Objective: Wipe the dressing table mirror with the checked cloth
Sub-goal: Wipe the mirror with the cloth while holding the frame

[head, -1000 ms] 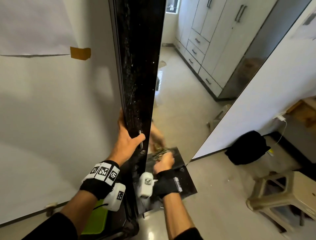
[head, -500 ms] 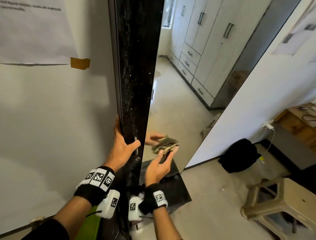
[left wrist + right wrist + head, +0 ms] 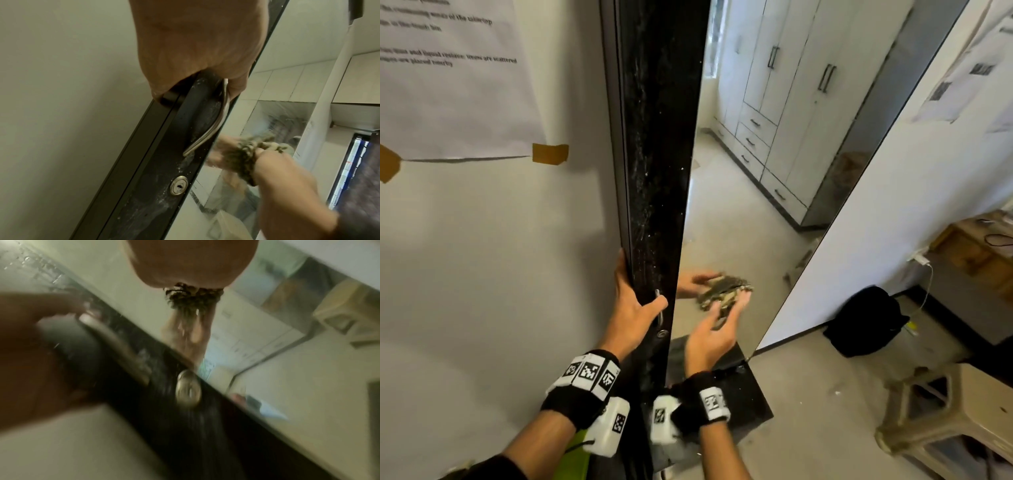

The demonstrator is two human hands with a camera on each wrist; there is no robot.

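The tall mirror is set in a dusty black frame that stands edge-on to me. My left hand grips the frame's edge, with its thumb by the metal handle. The same left hand shows in its wrist view above the handle and a keyhole. My right hand holds the bunched checked cloth against the lower glass, and their reflection meets them there. The cloth also shows in front of the right hand. The right wrist view is blurred, showing the cloth below the palm.
A taped paper sheet hangs on the wall at left. A black ledge juts out below the mirror. On the floor to the right are a black bag and a beige plastic stool. A wooden desk stands far right.
My right hand has carried the cloth up the glass from just above the black ledge to handle height. The left hand keeps its grip on the frame.
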